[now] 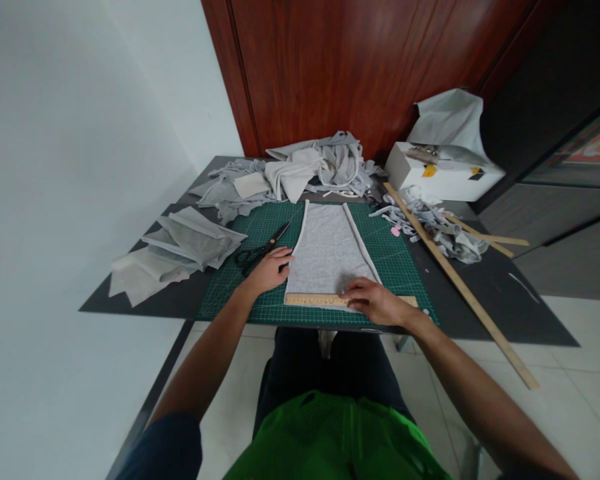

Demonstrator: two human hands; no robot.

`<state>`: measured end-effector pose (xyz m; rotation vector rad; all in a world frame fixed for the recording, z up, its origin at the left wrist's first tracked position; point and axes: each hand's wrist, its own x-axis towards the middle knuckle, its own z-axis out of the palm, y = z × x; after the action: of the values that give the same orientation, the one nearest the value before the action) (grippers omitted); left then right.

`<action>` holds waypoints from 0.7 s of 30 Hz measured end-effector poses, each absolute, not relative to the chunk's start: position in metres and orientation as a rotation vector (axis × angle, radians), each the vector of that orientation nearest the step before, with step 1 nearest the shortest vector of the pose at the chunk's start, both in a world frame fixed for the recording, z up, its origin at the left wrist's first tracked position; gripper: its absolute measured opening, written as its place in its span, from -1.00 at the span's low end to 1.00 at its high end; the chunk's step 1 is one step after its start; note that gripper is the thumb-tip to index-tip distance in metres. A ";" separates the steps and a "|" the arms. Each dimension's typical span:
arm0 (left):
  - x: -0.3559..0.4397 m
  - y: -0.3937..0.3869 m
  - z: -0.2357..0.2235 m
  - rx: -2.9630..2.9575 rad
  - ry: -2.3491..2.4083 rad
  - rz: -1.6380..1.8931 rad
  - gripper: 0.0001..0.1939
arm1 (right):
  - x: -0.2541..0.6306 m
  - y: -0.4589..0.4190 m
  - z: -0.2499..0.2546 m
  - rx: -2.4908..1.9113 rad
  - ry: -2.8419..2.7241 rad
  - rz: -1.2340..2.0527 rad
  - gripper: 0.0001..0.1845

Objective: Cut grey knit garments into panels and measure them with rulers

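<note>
A light grey piece of fabric (325, 247) with pale bound edges down both sides lies flat on a green cutting mat (240, 293). Across its near end rests a wooden ruler (310, 299), running past the fabric to the right. My right hand (373, 300) grips the ruler near its middle, with part of it hidden under the fingers. At the fabric's left edge lies my left hand (273, 268), its fingers stretched out and thumb apart, holding nothing. Black-handled scissors (263, 250) lie just beyond that hand, blades pointing away to the right.
Folded grey fabric pieces (195, 237) lie at the left. A heap of grey cloth (305, 170) covers the back. At the right are a white box (445, 177), fabric scraps (453, 237) and a long wooden strip (460, 283) that juts past the table's front edge.
</note>
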<state>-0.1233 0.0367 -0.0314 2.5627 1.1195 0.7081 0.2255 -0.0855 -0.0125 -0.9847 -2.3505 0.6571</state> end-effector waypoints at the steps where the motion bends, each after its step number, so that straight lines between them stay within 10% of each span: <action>1: -0.123 0.037 -0.032 2.561 1.121 0.706 -0.59 | 0.226 -0.085 -0.012 -0.991 -2.346 0.663 -0.71; 21: -0.123 0.034 -0.024 2.537 1.101 0.648 -0.56 | 0.216 -0.091 -0.021 -1.031 -2.294 0.567 -0.72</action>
<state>-0.1225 0.0341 -0.0241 2.5366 1.1011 0.6484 0.2162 -0.0905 -0.0206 -1.0311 -2.2943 0.5672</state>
